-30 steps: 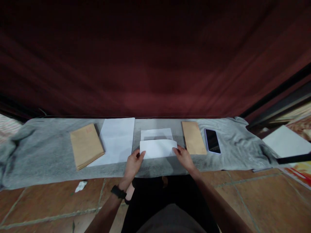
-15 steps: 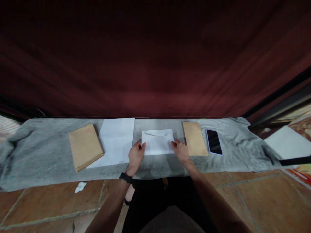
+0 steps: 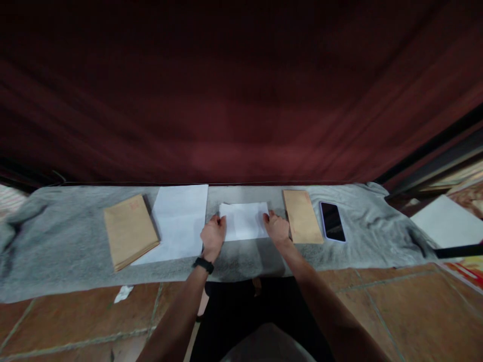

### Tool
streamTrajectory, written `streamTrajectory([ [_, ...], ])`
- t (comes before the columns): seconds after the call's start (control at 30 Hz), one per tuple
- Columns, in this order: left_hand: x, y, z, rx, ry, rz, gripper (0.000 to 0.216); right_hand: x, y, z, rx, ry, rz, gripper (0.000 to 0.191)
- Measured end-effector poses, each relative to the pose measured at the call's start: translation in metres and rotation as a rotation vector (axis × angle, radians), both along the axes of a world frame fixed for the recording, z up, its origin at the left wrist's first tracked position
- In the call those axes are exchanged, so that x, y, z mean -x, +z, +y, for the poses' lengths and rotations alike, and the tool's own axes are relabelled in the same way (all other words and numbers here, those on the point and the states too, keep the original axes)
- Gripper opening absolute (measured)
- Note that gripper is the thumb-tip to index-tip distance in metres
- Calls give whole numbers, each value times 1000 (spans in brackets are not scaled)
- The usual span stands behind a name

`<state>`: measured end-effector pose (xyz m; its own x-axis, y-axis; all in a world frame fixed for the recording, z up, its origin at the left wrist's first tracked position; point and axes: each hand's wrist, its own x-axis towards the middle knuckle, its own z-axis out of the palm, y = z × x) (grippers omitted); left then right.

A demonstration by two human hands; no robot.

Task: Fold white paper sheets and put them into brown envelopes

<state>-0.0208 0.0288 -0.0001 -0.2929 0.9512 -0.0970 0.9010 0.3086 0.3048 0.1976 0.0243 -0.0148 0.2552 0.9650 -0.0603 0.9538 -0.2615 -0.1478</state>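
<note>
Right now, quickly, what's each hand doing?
Left hand: closed on the left end of the folded white paper.
Right hand: closed on its right end.

Room nearside of held paper (image 3: 245, 221), brown envelope (image 3: 304, 217) blocking rightward

Smooth matt folded paper (image 3: 244, 221), matt brown-paper stack (image 3: 132, 232), glossy phone screen (image 3: 332, 221), rough-looking grey cloth (image 3: 71, 251)

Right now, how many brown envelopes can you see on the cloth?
2 at least: one atop the stack overlapping the large sheet, one envelope between right hand and phone. The stack hides more; the other might too.
</note>
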Motion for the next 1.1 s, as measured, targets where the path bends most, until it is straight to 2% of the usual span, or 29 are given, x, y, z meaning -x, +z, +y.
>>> streamTrajectory([
  [0.17, -6, -6, -2, -11, 5, 67, 39, 2, -1, -1, -12, 8, -17, 41],
  [0.27, -8, -8, -3, -16, -8, 98, 40, 4, -2, -5, -134, 39, -51, 40],
  [0.37, -8, -8, -4, -25, -31, 121, 41, 10, -4, -10, -287, 166, -45, 40],
  [0.47, -8, -8, -5, -32, -52, 137, 41, 21, -10, -13, -352, 334, 35, 43],
  [0.57, -7, -8, -5, -33, -65, 146, 40, 31, -20, -16, -337, 416, 77, 47],
  [0.73, -7, -9, -5, -32, -72, 142, 40, 37, -36, -24, -276, 409, 51, 51],
  [0.9, -7, -6, -4, -21, -35, 125, 39, 35, -42, -29, -300, 402, 32, 52],
  [0.97, -8, -5, -7, -62, -8, 130, 39, 36, -43, -29, -311, 401, 30, 52],
  [1.03, -11, -6, -11, -180, -35, 156, 39, 36, -44, -28, -318, 398, 32, 52],
  [1.1, -18, -10, -16, -324, -178, 162, 40, 37, -46, -28, -321, 395, 37, 53],
])
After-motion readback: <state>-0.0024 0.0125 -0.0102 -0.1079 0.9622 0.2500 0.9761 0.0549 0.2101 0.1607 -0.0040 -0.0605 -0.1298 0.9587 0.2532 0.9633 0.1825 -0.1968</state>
